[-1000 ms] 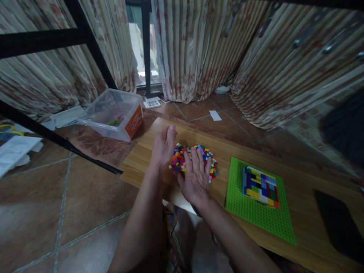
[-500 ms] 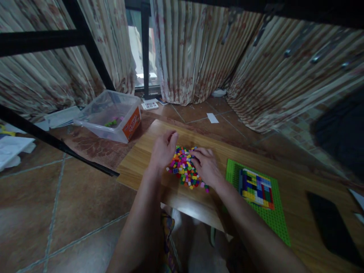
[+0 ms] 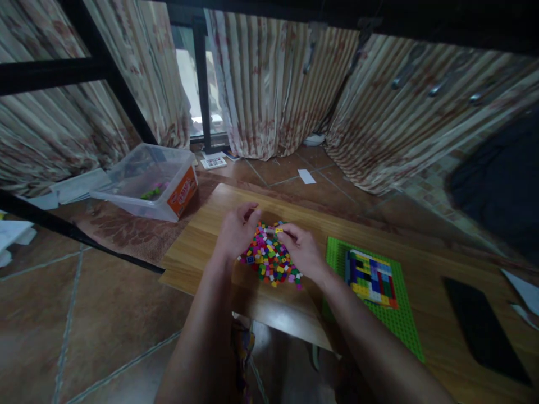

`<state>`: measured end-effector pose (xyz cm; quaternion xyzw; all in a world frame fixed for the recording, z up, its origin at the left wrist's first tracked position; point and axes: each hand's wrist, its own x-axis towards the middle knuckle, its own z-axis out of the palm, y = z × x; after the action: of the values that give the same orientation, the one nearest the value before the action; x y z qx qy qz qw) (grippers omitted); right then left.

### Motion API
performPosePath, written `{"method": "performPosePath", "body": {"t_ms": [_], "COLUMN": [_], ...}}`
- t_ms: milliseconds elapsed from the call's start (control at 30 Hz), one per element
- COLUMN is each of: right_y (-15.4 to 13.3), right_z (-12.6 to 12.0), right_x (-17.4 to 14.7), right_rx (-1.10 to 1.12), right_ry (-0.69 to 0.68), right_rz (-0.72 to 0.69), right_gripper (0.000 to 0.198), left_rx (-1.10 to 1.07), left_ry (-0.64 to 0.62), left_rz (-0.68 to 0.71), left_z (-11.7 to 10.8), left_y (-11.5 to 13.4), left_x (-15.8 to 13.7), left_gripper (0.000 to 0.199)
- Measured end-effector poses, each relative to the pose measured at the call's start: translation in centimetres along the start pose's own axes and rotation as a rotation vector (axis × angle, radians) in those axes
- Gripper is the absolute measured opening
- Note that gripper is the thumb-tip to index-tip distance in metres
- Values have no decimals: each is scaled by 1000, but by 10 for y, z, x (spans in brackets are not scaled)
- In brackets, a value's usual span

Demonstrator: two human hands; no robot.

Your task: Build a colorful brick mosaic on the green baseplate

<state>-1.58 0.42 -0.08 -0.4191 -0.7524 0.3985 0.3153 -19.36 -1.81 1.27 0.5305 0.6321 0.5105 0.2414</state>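
A heap of small toy bricks [image 3: 269, 264] in many colours is spread on the wooden table [image 3: 191, 247]. At its upper left edge rests my left hand [image 3: 236, 231], loosely curved, with a gap between thumb and fingers and nothing visible in it. My right hand [image 3: 304, 251] is over the heap's right side, pinching a small yellow brick [image 3: 278, 230] between thumb and forefinger. Farther right lies a green baseplate [image 3: 406, 320], bearing a block of joined bricks [image 3: 370, 278] in blue, yellow, white and red.
Beyond the table's left end, a clear plastic box [image 3: 143, 205] with an orange label holds a few pieces on the floor mat. A dark flat object [image 3: 484, 328] lies right of the baseplate. White paper [image 3: 306, 177] is on the tiles, before striped curtains [image 3: 269, 84].
My right thumb and forefinger now show a yellow brick between them, raised from the heap. My left hand stays beside the heap. The whole view has shifted slightly.
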Motion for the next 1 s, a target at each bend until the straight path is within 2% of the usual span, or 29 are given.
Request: {"method": "performPosePath", "body": {"t_ms": [100,167,300,400,567,667,800,900,1000], "right_y": [-3,-5,-9,-15,-15,-4,11,15,16], "right_z": [-13,-26,-52,-69,-92,-102,-109,-112,-115], "right_x": [-8,-14,-29,-41,-54,-57,-62,-65,-66], "right_rx": [284,316,101,-101,-133,28,285,431,544], "right_ry": [-10,9,33,55,42,84,262,297,351], "right_rz": [141,157,63,50,66,85,142,228,288], "right_gripper": [28,29,28,37,46,44,27,26,30], "left_rx": [-174,-291,-462,-545,-548,-632,-843,-915,-924], "left_ry": [-139,-264,-354,-412,-586,-529,-409,-366,-375], "left_rz": [-31,-36,-119,-186,-174,-279,-489,-541,-545], "left_z": [14,28,54,68,85,97,115,127,137], "left_y": [10,20,37,46,59,66,77,84,88], "left_x": [-5,-11,-23,-29,-34,-39,-45,-48,-50], "left_gripper": [28,27,24,25,19,21,27,30,32]}}
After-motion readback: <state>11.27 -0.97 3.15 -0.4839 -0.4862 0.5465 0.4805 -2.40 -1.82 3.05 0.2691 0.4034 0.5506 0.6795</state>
